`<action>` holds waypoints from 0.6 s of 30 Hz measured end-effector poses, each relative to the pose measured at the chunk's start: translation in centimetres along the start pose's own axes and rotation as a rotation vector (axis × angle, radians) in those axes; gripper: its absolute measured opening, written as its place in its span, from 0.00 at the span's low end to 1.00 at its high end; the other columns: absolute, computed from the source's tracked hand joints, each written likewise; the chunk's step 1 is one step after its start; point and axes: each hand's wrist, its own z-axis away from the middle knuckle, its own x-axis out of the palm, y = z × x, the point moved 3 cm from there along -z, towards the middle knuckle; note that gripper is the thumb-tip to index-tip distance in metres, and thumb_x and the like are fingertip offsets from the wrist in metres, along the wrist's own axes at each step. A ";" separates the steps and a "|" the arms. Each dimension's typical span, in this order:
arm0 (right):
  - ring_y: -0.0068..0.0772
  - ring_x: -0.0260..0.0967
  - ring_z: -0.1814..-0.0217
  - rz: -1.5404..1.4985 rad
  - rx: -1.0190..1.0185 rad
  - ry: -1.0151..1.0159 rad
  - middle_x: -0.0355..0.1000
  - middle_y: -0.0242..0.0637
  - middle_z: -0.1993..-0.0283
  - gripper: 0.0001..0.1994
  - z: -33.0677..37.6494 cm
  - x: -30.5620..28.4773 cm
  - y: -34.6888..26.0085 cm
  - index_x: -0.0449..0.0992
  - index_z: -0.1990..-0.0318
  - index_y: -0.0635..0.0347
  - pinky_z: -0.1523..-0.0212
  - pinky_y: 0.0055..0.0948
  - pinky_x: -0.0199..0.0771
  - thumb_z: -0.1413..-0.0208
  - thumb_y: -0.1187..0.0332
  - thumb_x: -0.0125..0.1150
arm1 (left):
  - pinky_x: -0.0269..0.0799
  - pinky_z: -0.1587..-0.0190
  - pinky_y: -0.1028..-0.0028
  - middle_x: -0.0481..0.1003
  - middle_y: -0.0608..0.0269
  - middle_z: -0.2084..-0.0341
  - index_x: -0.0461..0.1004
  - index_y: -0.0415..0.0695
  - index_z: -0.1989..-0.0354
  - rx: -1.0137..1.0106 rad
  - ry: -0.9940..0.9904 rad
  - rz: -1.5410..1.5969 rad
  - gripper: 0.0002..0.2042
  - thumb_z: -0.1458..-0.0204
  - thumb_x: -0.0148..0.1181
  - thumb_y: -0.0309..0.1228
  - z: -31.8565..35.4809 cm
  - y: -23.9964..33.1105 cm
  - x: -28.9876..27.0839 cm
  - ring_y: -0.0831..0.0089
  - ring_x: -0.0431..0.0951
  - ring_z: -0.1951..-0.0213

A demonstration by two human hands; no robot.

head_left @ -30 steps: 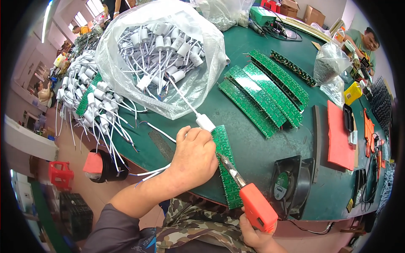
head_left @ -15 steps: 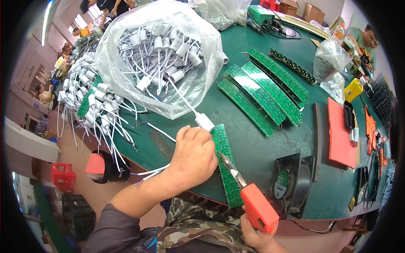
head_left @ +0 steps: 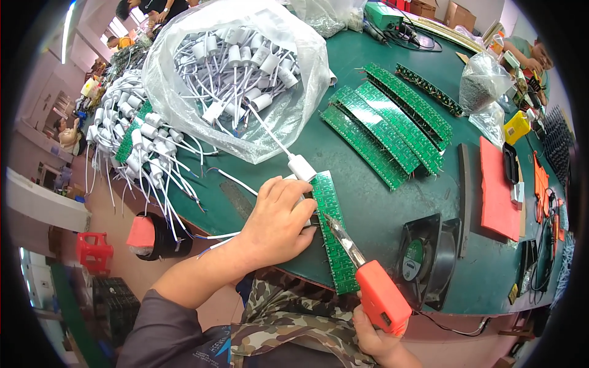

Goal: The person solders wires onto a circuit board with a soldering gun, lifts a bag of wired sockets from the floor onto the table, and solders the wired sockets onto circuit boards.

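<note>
A narrow green circuit board strip [head_left: 337,257] lies on the table before me. My left hand [head_left: 276,214] is closed at its left edge, fingers curled round a white wired part that they largely hide. White wires stick out beside that wrist. My right hand [head_left: 374,337] grips a red soldering iron [head_left: 381,294], its metal tip over the board, close to my left fingers. A white cylindrical part with a cable [head_left: 301,167] rests at the board's far end.
A clear plastic bag [head_left: 245,144] of white wired parts stands behind the board, with another pile [head_left: 132,132] to its left. Several green board strips [head_left: 386,132] lie beyond. At right are a black fan [head_left: 423,260], a dark bar [head_left: 464,202] and a red foam sheet [head_left: 496,190].
My left hand has shifted slightly, its fingers looser and more spread out. The iron's tip has moved slightly right and upward in view. The whole view has shifted a little.
</note>
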 end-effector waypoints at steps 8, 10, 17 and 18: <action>0.22 0.71 0.68 -0.026 0.042 -0.046 0.75 0.35 0.66 0.18 -0.1 0.0 0.1 0.73 0.46 0.73 0.62 0.24 0.73 0.45 0.84 0.60 | 0.65 0.46 0.55 0.70 0.55 0.52 0.75 0.44 0.57 0.014 0.037 -0.071 0.21 0.63 0.71 0.28 1.2 -0.2 -0.1 0.52 0.70 0.50; 0.22 0.71 0.68 -0.022 0.041 -0.044 0.75 0.35 0.66 0.18 0.1 0.1 0.2 0.73 0.46 0.72 0.62 0.24 0.73 0.45 0.84 0.60 | 0.68 0.51 0.59 0.70 0.57 0.55 0.75 0.44 0.57 0.040 0.051 -0.071 0.20 0.62 0.70 0.27 1.1 -0.1 -0.2 0.56 0.73 0.54; 0.39 0.75 0.71 0.010 -0.031 0.057 0.76 0.43 0.66 0.20 -0.2 0.4 1.0 0.76 0.52 0.71 0.65 0.33 0.77 0.56 0.78 0.70 | 0.71 0.60 0.64 0.72 0.61 0.64 0.77 0.44 0.62 0.135 0.071 -0.040 0.14 0.61 0.68 0.24 0.8 -0.2 -0.2 0.61 0.75 0.63; 0.39 0.75 0.70 0.017 -0.022 0.043 0.76 0.44 0.66 0.21 -0.1 0.4 1.1 0.75 0.51 0.71 0.65 0.33 0.77 0.56 0.78 0.70 | 0.71 0.61 0.64 0.71 0.60 0.64 0.77 0.43 0.63 0.137 0.052 -0.045 0.14 0.61 0.68 0.24 0.7 -0.1 -0.4 0.61 0.75 0.63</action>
